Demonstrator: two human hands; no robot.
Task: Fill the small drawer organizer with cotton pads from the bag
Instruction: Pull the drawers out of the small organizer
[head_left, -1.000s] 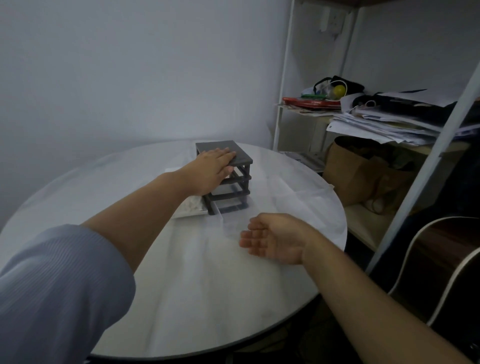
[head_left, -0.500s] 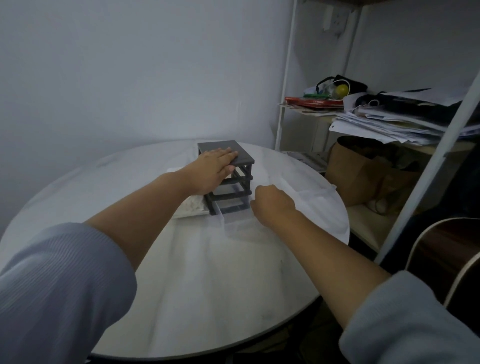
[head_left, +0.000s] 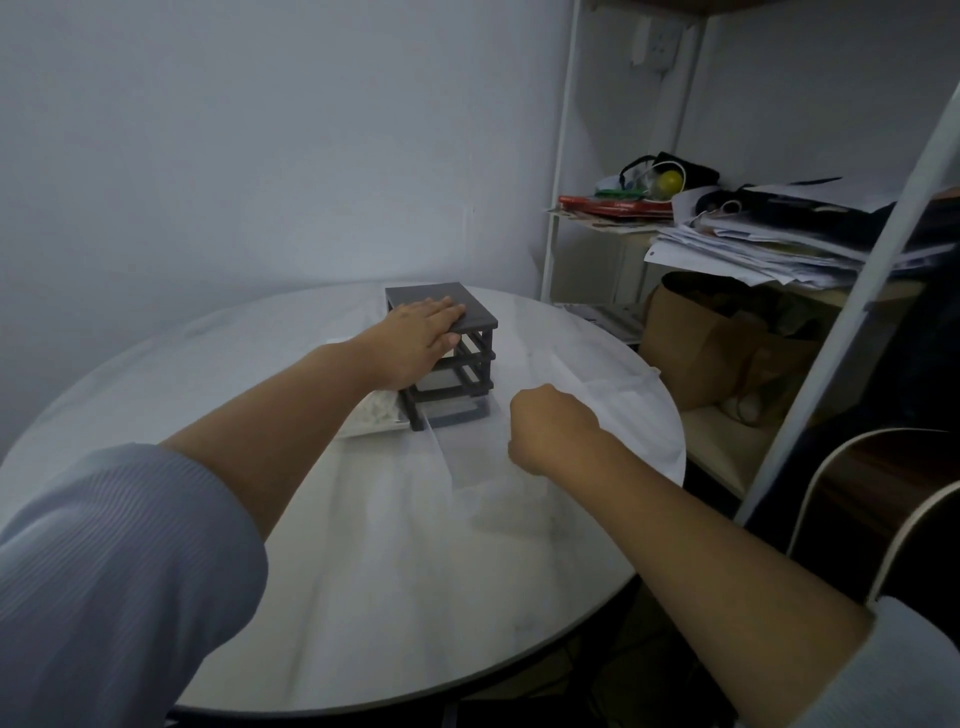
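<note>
Left hand (head_left: 423, 338) flat, fingers straight, arm outstretched. Right hand (head_left: 550, 431) curled, knuckles up, fingers hidden.

On the far part of the table (head_left: 363, 571) stands the drawer organizer (head_left: 470, 314); the bag (head_left: 376, 415) lies just left, the drawer (head_left: 467, 457) just before it.

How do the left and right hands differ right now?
Left hand lies flat, fingers straight, atop the dark grey drawer organizer; right hand is curled, apparently gripping a clear plastic drawer. Left reaches farther across the round white table; right sits nearer. Both bare.
</note>
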